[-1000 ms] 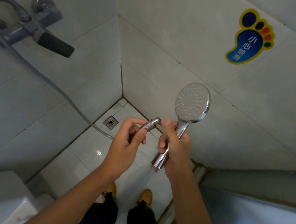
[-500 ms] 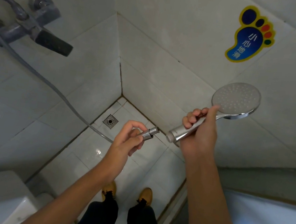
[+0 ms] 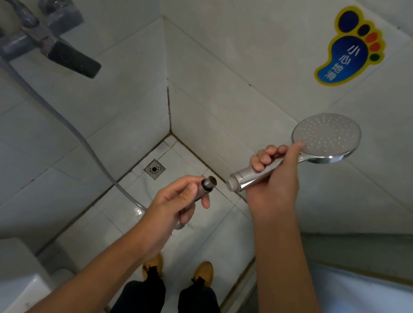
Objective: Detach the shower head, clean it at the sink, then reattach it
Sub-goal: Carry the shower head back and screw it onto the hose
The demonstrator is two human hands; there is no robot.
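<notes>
Shower head (image 3: 326, 137) is off the hose, sitting up around 2 o'clock from the middle of the view, round spray face with its little nozzle dots turned up toward the camera. Right hand (image 3: 273, 177) has its fingers wrapped around the chrome handle, thumb stretched up along it toward the face, and the threaded end of the handle pokes out below the fist pointing down-left. Just beside that threaded end, not touching it, is the hose connector (image 3: 208, 184), a small metal nut with its open mouth facing the handle. Left hand (image 3: 176, 205) pinches that connector between thumb and fingers. The grey hose (image 3: 74, 132) runs from there out toward 9 o'clock and up the wall to the faucet (image 3: 43, 35) at about 10 o'clock, which has a dark lever sticking out. Floor drain (image 3: 154, 168) sits in the corner of the tiled floor, right near the centre. There's a blue foot-shaped sticker (image 3: 348, 54) with a yellow edge on the wall at 1 o'clock, and the person's tan shoes (image 3: 176, 270) are down at 6 o'clock.
</notes>
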